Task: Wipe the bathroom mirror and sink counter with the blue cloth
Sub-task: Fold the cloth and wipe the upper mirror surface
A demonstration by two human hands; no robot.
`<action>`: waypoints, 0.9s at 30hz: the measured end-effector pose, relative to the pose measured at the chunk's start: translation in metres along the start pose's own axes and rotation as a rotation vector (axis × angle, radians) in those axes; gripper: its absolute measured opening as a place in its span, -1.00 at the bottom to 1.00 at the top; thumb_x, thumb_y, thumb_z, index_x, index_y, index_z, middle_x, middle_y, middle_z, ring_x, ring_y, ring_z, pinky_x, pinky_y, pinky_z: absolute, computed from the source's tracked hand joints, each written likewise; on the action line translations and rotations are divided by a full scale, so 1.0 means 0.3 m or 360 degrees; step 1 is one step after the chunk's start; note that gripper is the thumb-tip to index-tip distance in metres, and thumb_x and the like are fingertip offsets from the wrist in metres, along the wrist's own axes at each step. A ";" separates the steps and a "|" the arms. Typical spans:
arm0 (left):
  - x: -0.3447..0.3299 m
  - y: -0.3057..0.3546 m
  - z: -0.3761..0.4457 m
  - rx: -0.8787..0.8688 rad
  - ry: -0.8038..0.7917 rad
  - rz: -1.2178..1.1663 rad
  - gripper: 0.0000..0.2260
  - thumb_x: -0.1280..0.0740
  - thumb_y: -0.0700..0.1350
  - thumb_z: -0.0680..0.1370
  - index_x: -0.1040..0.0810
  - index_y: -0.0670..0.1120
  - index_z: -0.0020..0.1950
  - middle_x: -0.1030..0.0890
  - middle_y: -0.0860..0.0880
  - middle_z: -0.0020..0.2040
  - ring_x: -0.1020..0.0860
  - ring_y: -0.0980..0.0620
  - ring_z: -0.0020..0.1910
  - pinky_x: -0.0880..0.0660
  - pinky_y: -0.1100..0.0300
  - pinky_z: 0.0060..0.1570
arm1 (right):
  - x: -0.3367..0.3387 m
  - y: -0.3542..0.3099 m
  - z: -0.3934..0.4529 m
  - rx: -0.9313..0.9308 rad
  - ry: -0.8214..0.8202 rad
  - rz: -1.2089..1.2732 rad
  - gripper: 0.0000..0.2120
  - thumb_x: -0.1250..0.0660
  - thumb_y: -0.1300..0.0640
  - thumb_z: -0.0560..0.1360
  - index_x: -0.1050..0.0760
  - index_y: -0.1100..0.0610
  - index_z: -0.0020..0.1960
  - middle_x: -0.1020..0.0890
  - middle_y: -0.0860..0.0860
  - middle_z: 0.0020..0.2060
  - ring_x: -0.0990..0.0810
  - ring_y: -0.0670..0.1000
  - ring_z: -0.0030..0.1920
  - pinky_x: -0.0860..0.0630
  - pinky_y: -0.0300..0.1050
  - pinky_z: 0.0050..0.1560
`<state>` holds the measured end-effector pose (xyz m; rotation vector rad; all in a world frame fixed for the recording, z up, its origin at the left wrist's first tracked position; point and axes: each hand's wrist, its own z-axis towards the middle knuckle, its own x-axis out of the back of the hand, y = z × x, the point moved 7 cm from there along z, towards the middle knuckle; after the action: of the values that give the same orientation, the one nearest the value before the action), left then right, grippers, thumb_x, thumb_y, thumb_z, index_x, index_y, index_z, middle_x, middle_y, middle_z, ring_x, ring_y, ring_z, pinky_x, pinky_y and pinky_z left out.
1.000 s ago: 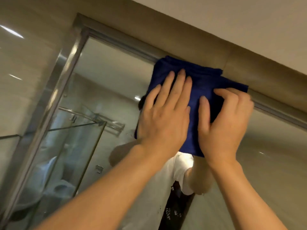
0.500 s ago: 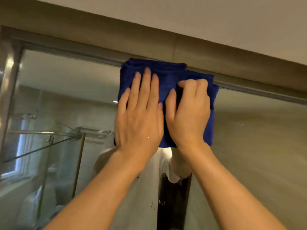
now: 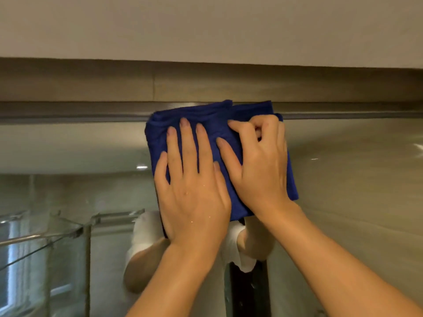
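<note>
A folded blue cloth [image 3: 206, 120] lies flat against the bathroom mirror [image 3: 343, 179], its top edge at the mirror's metal top frame [image 3: 91, 112]. My left hand [image 3: 192, 191] presses on the cloth with straight, spread fingers. My right hand [image 3: 261, 165] lies beside it to the right, its fingers curled and gripping the cloth's upper right part. The two hands touch at the thumbs. The sink counter is out of view.
Above the frame runs a brown tile band [image 3: 206, 85], then a pale ceiling [image 3: 206, 26]. The mirror reflects a glass shower enclosure [image 3: 45, 248] at the lower left and the person's white shirt under the cloth.
Both hands and the cloth have slid right along the mirror's top edge. The right hand's fingers have curled tighter into the cloth. The mirror's left frame has left the view.
</note>
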<state>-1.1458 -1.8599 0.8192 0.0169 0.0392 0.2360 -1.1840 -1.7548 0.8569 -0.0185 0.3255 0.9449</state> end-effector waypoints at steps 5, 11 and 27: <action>-0.068 0.246 -0.017 -0.0110 -0.0024 -0.0118 -0.49 -0.10 -0.07 0.66 -0.14 -0.17 0.60 -0.14 -0.18 0.60 -0.10 -0.12 0.59 -0.11 -0.01 0.50 | 0.110 0.245 -0.035 -0.0105 0.0023 -0.0072 -0.68 -0.31 -0.02 0.56 -0.55 0.18 0.17 -0.50 0.17 0.03 -0.46 0.12 0.01 -0.43 -0.01 -0.05; -0.156 0.578 -0.054 -0.0224 -0.0079 -0.0270 -0.48 -0.10 -0.06 0.63 -0.17 -0.18 0.59 -0.15 -0.18 0.60 -0.12 -0.12 0.59 -0.10 0.01 0.49 | 0.273 0.560 -0.081 -0.0199 0.0067 -0.0172 -0.67 -0.28 -0.05 0.58 -0.54 0.18 0.18 -0.50 0.19 0.05 -0.49 0.15 0.05 -0.42 -0.05 0.04; -0.325 1.142 -0.067 -0.0248 -0.0182 -0.0393 -0.44 0.01 -0.02 0.62 -0.09 -0.17 0.61 -0.04 -0.17 0.62 0.00 -0.12 0.61 0.01 0.00 0.52 | 0.519 1.103 -0.061 -0.0239 0.0071 -0.0197 -0.65 -0.28 -0.07 0.56 -0.54 0.20 0.14 -0.51 0.18 0.05 -0.47 0.08 0.09 -0.37 -0.19 0.09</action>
<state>-1.3214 -1.5494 0.8099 -0.1292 -0.0906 -0.0096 -1.3685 -1.4391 0.8373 -0.1954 0.2904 0.8455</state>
